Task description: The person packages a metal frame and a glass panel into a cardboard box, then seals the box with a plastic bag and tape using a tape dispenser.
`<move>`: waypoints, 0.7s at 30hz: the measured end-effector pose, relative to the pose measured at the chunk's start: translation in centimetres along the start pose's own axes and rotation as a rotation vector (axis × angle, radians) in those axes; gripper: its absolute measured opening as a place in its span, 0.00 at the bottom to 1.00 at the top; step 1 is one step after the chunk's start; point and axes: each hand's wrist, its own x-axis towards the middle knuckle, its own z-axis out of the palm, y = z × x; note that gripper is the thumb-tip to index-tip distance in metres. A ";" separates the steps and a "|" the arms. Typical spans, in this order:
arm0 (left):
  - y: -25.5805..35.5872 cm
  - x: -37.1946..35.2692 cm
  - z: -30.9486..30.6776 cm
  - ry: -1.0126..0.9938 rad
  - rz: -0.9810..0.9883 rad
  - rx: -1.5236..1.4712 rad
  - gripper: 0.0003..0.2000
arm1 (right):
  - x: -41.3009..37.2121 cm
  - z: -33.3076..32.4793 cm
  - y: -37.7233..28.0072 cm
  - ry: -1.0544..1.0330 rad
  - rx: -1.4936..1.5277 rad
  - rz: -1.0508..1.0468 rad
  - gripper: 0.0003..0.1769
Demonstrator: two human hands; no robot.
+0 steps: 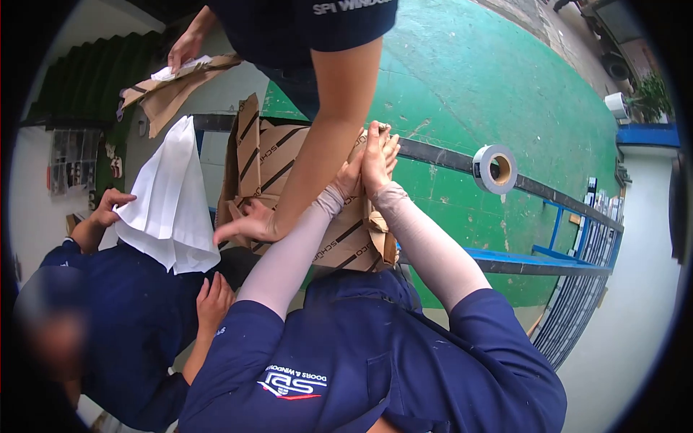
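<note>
A long package wrapped in brown printed paper [343, 245] with black stripes lies before me. At its upper right edge, my left hand [348, 172] and my right hand [377, 159] are side by side, closed on the paper's edge. Some of their fingers are hidden. A co-worker's forearm [328, 151] crosses over the package beside my left hand, and that person's spread hand [249, 222] is at the left end of the wrapping. The same person's other hand [186, 50] holds a torn piece of brown paper [173, 90].
A roll of grey tape [495, 169] rests on a black-topped rail [545, 189] to the right. A blue frame [520, 261] stands over the green floor [440, 94]. At left, a seated co-worker's hand [110, 209] holds a white pleated sheet [167, 209].
</note>
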 end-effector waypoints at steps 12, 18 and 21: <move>7.6 -3.3 2.8 -0.042 -0.291 0.880 0.19 | 4.9 -3.4 5.3 -0.395 0.457 -0.075 0.51; 3.8 -3.3 -0.4 0.015 -0.162 0.727 0.16 | 4.9 -5.6 4.7 -0.441 0.345 -0.172 0.45; 1.4 -3.2 -1.9 -0.007 -0.434 -0.010 0.17 | 4.2 -3.9 3.9 -0.290 0.233 -0.208 0.43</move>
